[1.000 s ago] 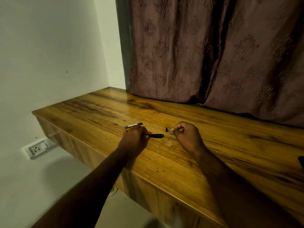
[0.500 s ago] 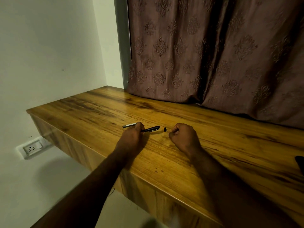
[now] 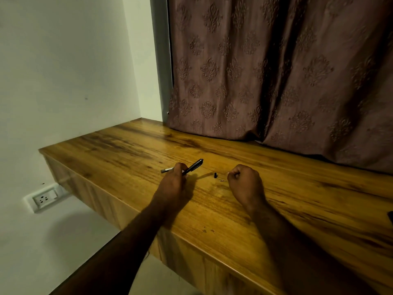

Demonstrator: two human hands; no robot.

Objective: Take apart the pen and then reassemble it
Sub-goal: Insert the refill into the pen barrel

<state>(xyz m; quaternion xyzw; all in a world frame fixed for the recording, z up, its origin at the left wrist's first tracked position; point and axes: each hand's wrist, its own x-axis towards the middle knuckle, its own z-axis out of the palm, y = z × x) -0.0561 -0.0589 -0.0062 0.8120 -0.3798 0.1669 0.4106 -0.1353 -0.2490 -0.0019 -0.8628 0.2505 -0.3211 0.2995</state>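
My left hand [image 3: 173, 184] grips a black pen barrel [image 3: 194, 165] and tilts its open end up and to the right above the wooden table [image 3: 297, 201]. A grey-and-white pen part [image 3: 167, 170] lies on the table just left of that hand. A small black piece [image 3: 215, 175] rests on the wood between my hands, with a tiny pale piece [image 3: 221, 179] beside it. My right hand [image 3: 244, 184] is curled into a fist to the right of these bits; whether anything is pinched in its fingers is hidden.
A patterned brown curtain [image 3: 276, 71] hangs along the table's back edge. The white wall [image 3: 63, 71] closes the left side, with a wall socket [image 3: 43, 199] below the tabletop. A dark object [image 3: 390, 218] pokes in at the right border.
My left hand has lifted the black barrel off the table and tipped its end upward. My right hand has drawn back to the right, away from the small black piece.
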